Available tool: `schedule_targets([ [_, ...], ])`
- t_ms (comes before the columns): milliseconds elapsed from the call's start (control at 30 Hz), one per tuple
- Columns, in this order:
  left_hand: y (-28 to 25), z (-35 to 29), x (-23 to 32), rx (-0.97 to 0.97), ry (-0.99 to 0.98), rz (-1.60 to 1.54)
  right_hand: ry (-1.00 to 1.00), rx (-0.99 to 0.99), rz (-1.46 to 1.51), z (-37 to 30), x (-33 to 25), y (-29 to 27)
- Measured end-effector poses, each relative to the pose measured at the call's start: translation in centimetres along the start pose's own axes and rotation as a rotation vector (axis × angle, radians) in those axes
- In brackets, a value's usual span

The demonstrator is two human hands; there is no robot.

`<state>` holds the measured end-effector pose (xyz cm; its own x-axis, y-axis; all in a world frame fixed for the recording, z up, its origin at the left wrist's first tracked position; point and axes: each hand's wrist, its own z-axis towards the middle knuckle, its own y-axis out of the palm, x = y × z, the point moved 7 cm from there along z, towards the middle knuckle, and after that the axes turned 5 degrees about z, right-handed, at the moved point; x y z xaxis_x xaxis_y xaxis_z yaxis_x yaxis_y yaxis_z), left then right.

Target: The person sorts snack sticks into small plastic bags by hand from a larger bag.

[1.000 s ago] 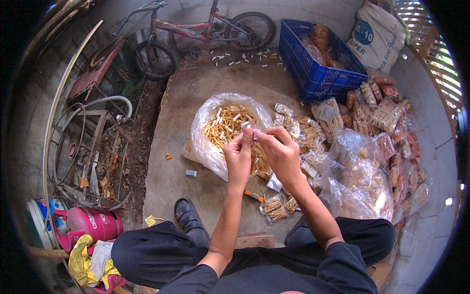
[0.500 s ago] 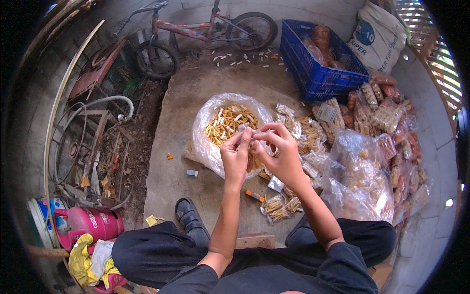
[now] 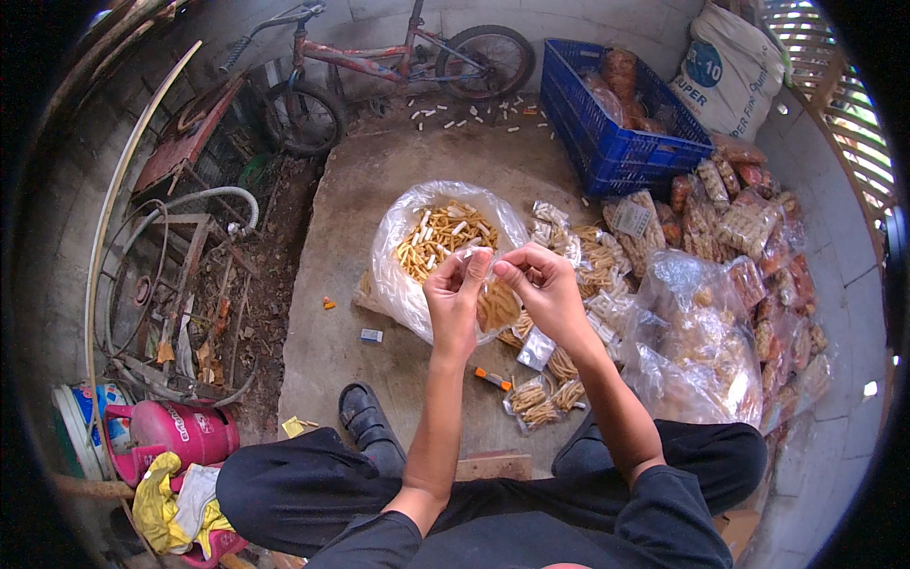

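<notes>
Above a large clear plastic bag (image 3: 387, 270) full of tan sticks (image 3: 445, 237), with white pieces among them, both my hands come together. A small clear plastic bag (image 3: 499, 305) with tan sticks inside hangs between them. My left hand (image 3: 455, 296) pinches one side of its top. My right hand (image 3: 544, 289) has thumb and fingers closed at the other side of the top. The bag's very edge is partly hidden by my fingers. To the right of my hands lie several small filled packets (image 3: 599, 261) of sticks.
An orange-and-black small tool (image 3: 493, 378) and a small blue-and-white box (image 3: 372, 335) lie on the concrete floor. Right: a large clear bag (image 3: 697, 346) and piled snack packets. Behind: a blue crate (image 3: 616, 152), a white sack (image 3: 730, 71), a bicycle (image 3: 398, 62). Left: a pink gas cylinder (image 3: 180, 434).
My right hand's fingers, spread and raised half a second ago, have closed at the small bag's top. The small bag now shows more plainly below my hands.
</notes>
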<state>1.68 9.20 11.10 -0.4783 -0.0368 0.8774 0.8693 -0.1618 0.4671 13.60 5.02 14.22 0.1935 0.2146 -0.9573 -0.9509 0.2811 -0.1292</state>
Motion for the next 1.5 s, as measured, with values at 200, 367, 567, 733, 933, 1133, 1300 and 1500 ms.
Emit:
schedule_targets([
  [200,-0.7,0.2,0.1,-0.022,0.045,0.088,0.079,-0.064,0.104,-0.3,0.0,0.9],
  [367,-0.2,0.2,0.7,-0.016,0.052,0.045,0.127,-0.066,0.161,-0.3,0.6,0.6],
  [567,0.0,0.2,0.8,-0.064,0.055,0.085,0.103,-0.032,0.205,0.1,0.5,-0.2],
  [733,-0.3,0.4,0.9,-0.034,0.188,0.182,0.158,-0.01,0.263,0.1,0.3,0.0],
  [933,0.2,-0.3,2.0,-0.039,0.393,0.356,0.102,0.035,0.279,0.1,0.4,-0.1],
  [1133,1.1,-0.7,3.0,-0.133,0.384,0.527,0.011,0.122,0.195,0.2,0.1,-0.8],
  [1300,1.5,-1.5,4.1,-0.022,0.577,0.644,-0.012,0.129,0.1,0.0,0.2,-1.0],
  [1500,1.9,-1.1,3.4,-0.163,0.431,0.439,-0.031,0.147,0.13,0.2,-0.3,-1.3],
])
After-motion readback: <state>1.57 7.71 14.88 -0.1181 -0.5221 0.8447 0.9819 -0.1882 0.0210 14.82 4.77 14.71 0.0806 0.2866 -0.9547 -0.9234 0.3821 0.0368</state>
